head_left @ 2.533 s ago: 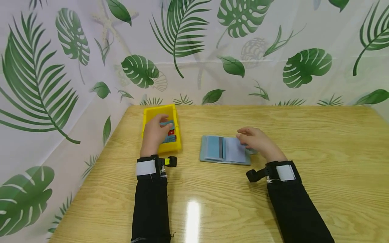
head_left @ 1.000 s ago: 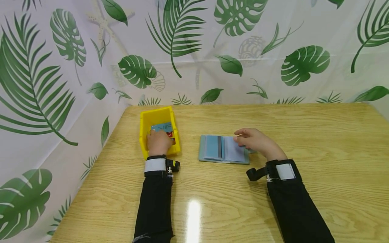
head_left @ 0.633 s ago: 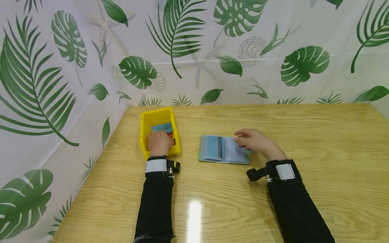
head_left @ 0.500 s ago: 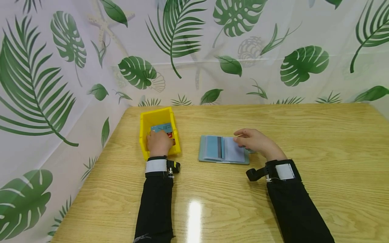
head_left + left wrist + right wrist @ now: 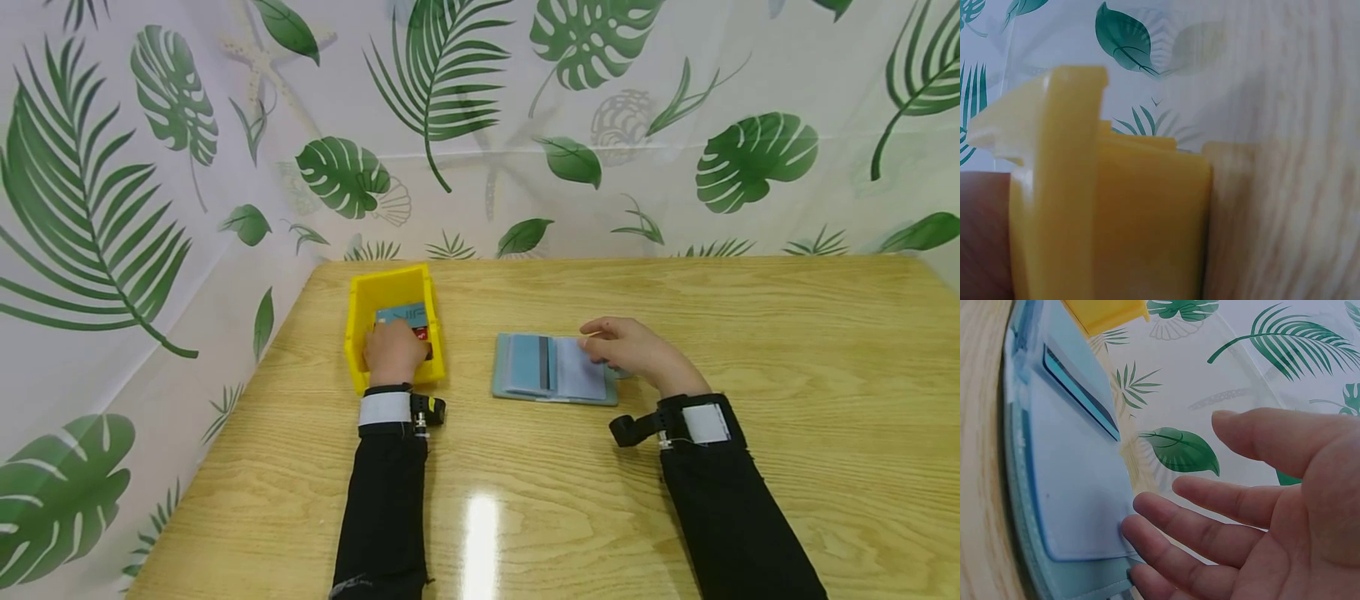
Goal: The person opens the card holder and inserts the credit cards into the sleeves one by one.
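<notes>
My left hand (image 5: 395,353) reaches down into the near end of a yellow plastic bin (image 5: 438,333). Its fingers point downward, and their tips are hidden, so any grip there cannot be seen. Past the knuckles, a blue-grey card (image 5: 406,314) and a small red patch (image 5: 421,333) show inside. A light blue card holder (image 5: 555,368) lies spread on the table, with a blue card bearing a dark stripe (image 5: 543,363) in its left sleeve. My right hand (image 5: 1241,519) is beside the holder's right half, fingers loosely extended and palm empty. Its lower fingertips are close to the holder's edge, perhaps touching.
The wooden table (image 5: 720,333) carries the bin at the left and the holder near the middle. Behind it hangs a white leaf-printed cloth (image 5: 480,125), which also runs along the left side. A camera (image 5: 429,410) sticks out from the left wrist band.
My left hand has come down from above the bin to its near end, fingers lowered among the cards. Over the last second it barely moves. The right hand stays beside the holder.
</notes>
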A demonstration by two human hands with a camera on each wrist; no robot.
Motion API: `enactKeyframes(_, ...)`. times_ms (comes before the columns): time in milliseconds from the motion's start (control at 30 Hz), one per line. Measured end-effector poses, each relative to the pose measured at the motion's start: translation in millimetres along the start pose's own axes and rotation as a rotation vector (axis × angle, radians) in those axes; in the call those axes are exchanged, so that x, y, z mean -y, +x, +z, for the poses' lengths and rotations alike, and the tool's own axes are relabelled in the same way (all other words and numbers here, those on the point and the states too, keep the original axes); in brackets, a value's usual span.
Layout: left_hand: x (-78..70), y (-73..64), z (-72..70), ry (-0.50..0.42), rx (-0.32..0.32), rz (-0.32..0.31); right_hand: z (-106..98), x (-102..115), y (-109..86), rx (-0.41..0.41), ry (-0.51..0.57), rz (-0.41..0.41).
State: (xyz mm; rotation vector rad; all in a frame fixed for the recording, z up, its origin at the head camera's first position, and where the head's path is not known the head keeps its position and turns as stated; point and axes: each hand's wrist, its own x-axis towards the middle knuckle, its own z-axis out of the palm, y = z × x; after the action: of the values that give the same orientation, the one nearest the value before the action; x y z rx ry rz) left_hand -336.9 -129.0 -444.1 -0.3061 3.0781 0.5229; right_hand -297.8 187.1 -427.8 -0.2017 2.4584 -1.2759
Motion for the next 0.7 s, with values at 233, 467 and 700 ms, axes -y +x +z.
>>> enactKeyframes(233,-1.5,-0.9,-2.0,0.038,0.013,0.021,0.1,0.8,0.9,-0.006,-0.003,0.004)
enactKeyframes(467,0.5,-1.3,1.1,0.078,-0.005,0.036,-0.8,-2.2,2.1,-0.009,-0.005,0.017)
enactKeyframes(700,1.5,-0.7,-0.3,0.069,0.017,0.030,-0.9,0.2,1.1,-0.012,-0.004,0.020)
